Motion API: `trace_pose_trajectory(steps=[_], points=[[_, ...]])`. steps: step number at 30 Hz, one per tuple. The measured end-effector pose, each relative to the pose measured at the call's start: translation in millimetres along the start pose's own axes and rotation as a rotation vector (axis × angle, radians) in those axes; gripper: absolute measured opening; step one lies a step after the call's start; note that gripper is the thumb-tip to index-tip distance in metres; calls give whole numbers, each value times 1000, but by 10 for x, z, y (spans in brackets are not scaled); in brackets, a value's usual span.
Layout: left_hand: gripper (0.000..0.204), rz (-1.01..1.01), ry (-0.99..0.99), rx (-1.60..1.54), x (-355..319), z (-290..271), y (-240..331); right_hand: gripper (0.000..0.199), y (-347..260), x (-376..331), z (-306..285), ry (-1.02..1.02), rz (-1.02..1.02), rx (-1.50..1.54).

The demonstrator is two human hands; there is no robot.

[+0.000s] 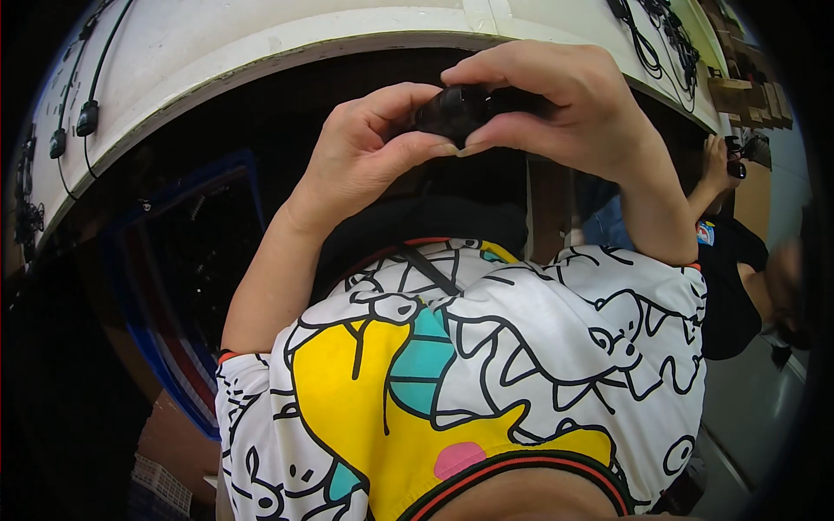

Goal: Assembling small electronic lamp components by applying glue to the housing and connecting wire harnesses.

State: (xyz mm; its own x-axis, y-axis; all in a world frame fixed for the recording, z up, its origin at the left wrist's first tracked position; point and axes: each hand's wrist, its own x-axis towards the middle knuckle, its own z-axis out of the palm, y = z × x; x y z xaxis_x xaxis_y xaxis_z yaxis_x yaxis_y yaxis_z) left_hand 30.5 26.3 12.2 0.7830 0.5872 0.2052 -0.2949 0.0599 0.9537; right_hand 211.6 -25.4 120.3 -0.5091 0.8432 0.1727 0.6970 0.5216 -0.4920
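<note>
A small, black, rounded object (453,113) sits at the upper centre of the frame, between the fingertips of both hands. The left hand (365,143) pinches its left end; the right hand (578,100), curled more widely, grips it from the right, the thumbs nearly meeting below it. Beyond, a white desk (373,16) curves across the top, with black cables (88,119) upper left and bundled cords (673,43) upper right. A co-worker in a black shirt (734,300) is at the right edge.
</note>
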Motion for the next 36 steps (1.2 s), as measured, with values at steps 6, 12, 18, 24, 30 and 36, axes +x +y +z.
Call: trace_pose_trajectory(steps=[6,12,18,24,30,36], points=[[27,0,23,43,14,1,2,36,-40,30,94,146,74,5],[27,47,142,-25,19,36,67,24,21,-99,130,27,203,-125],[25,49,56,153,4,-24,-35,46,-30,-1,30,126,209,94],[24,101,-1,177,34,-36,-36,34,-50,0,59,76,54,13],[24,105,3,98,30,-29,-9,32,-38,48,6,-11,-20,47],[23,73,25,66,13,-26,-36,35,-89,24,29,4,190,68]])
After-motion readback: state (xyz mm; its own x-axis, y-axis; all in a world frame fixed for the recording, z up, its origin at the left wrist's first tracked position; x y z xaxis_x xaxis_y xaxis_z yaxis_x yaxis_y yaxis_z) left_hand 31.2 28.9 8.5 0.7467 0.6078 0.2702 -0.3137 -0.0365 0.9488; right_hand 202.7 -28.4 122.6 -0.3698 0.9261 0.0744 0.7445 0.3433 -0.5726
